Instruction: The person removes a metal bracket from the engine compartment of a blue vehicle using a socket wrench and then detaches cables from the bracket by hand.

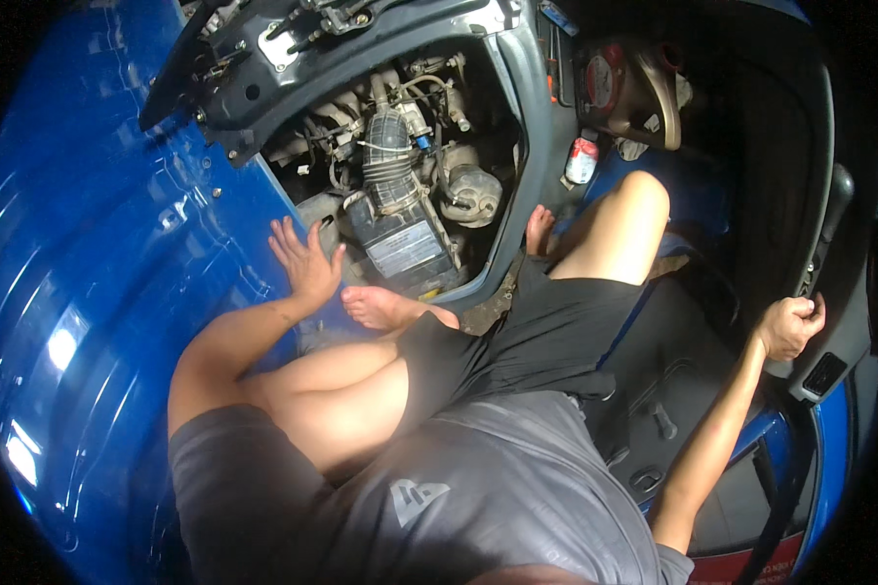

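My left hand [307,265] rests with fingers spread on the blue painted panel [234,210], just beside the engine opening. At the far right my right hand [790,329] is closed around the edge of the long dark trim [821,292] along the doorway. Inside the opening, close to my left fingers, a ribbed black air intake hose [388,146] runs down to a black box [403,249] with a pale label. A round dusty metal part [471,193] lies to the right of that box.
My bare legs straddle the opening's dark frame [510,219]. A raised dark panel [293,58] with a latch stands beyond it. A red and white can [582,161] and a container with a red lid [603,78] are at the back right. A black seat [654,409] lies at my right.
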Motion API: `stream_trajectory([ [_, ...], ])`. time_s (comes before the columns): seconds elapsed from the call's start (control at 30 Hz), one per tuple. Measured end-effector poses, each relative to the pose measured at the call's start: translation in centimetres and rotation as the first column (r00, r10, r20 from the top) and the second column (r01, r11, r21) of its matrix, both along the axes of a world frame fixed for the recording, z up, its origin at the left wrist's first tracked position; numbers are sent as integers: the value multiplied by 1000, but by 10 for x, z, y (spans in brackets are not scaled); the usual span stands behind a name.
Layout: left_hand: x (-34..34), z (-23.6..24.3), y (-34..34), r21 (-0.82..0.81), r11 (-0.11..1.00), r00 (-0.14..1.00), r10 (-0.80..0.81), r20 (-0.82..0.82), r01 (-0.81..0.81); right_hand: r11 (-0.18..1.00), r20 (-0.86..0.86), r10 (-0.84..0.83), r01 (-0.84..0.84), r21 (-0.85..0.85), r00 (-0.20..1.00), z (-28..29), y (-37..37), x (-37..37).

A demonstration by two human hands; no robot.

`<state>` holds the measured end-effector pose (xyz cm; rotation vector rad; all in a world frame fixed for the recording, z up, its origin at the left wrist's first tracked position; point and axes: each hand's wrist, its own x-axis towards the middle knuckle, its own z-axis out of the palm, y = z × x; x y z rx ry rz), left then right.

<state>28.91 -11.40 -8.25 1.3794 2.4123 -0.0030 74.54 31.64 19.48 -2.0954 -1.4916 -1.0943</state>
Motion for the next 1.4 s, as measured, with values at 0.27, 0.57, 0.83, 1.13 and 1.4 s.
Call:
stream_trajectory([
  [0.27, -2, -12, -5, 30, 999, 999, -13, -35, 14, 995, -50, 7, -12, -96, 999, 3, -1, -1],
  [0.57, -6, -23, -20, 29, 1000, 999, 12, 45, -13, 957, -28, -116, 104, -271, 993, 8, -5, 13],
  [0.83, -8, -20, -16, 52, 998, 997, 43, 59, -46, 906, -43, -53, 30, -422, 998, 17, -2, 30],
  [1.13, -4, -20, -15, 20, 998, 998, 62, 18, -62, 881, -55, -68, 34, -472, 996, 26, -5, 11],
  [1.4, -1, -22, -18, 61, 996, 997, 60, -41, -58, 851, -60, 100, -117, -511, 993, 22, -10, 31],
])
